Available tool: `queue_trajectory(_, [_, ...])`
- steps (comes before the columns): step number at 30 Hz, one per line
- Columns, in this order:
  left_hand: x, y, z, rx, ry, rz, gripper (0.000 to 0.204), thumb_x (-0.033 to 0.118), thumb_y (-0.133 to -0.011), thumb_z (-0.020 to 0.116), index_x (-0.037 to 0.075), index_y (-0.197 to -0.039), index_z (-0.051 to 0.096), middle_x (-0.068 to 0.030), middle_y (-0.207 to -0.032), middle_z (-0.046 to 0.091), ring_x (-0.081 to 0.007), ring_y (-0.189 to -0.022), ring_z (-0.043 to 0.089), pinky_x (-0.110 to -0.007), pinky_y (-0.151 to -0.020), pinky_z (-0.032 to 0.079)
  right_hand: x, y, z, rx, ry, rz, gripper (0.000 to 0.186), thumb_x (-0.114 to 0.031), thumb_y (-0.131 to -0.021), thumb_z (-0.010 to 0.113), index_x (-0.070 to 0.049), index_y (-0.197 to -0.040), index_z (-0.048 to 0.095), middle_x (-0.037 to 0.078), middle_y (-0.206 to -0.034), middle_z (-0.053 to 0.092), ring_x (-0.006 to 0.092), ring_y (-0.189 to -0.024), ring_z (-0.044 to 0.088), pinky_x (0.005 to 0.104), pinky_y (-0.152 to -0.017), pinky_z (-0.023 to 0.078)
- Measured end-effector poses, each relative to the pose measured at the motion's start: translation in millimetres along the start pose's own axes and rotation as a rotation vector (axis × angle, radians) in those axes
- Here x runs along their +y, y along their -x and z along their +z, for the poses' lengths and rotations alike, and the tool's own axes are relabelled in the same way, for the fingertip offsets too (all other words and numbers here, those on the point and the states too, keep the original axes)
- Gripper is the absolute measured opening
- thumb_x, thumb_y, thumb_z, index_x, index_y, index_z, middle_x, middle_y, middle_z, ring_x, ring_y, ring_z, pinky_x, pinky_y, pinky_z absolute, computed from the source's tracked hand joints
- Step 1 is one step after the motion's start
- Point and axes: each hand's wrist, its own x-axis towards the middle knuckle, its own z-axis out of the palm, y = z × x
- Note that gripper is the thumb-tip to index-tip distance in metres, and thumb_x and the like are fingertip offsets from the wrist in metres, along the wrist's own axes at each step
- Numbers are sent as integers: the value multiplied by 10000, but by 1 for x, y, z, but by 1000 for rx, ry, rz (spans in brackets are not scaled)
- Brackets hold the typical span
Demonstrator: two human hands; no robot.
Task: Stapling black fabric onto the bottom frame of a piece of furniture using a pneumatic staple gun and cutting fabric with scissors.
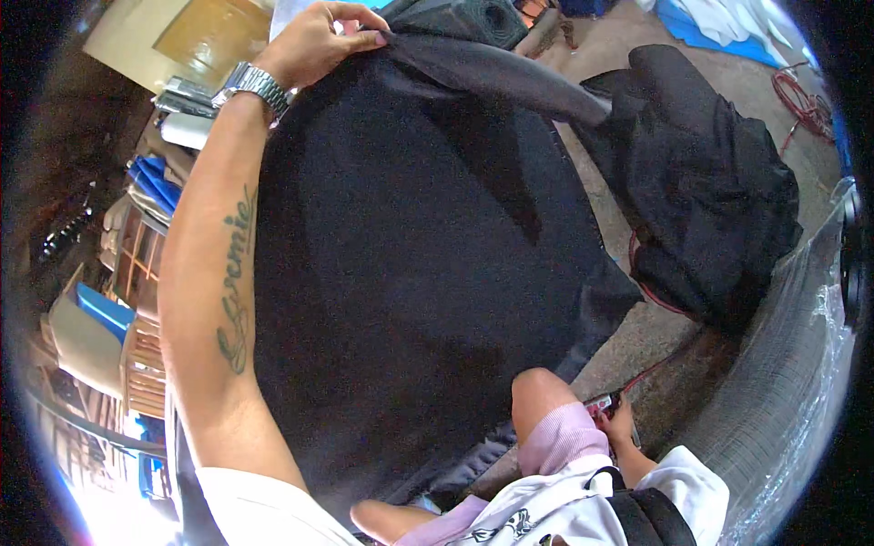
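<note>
Black cloth (410, 246): long axis runs top to bottom of frame. Left hand (314, 47): fingers pinching its upper edge. Right hand (621, 426), lower right: fingers curled around red object (602, 409).

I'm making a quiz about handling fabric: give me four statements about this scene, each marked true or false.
1. The left hand pinches the black cloth. True.
2. The metal watch is on the right wrist. False: it is on the left.
3. The right hand lies flat on the black cloth. False: it is off the cloth, around a small, partly red object.
4. A red hose or cord lies looped at upper right. True.
</note>
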Motion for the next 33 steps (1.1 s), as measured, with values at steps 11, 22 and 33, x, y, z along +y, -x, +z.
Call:
queue_trajectory(11, [73,95,-18,238,-187,164,177,193,-802,626,21,-841,635,-64,-870,579,-177,-804,558,-302,-733,440,-551,-13,-291,1086,-327,-1528,381,-268,-707,705,-24,-964,564,143,-876,582,290,-836,562,388,-794,424])
queue_trajectory(22, [146,185,-57,355,-39,-12,245,210,-779,594,-10,-880,635,-179,-862,619,-297,-771,596,-381,-718,467,-615,23,-331,154,245,-1481,266,-267,-733,675,-20,-826,638,160,-800,630,306,-769,605,368,-704,460])
queue_trajectory(33, [193,245,-26,521,-575,-31,394,391,-654,709,123,-931,627,-27,-901,591,-230,-851,552,-364,-743,425,-567,56,-367,28,372,-1403,203,-216,-768,618,-37,-861,642,137,-817,627,288,-774,589,350,-692,454])
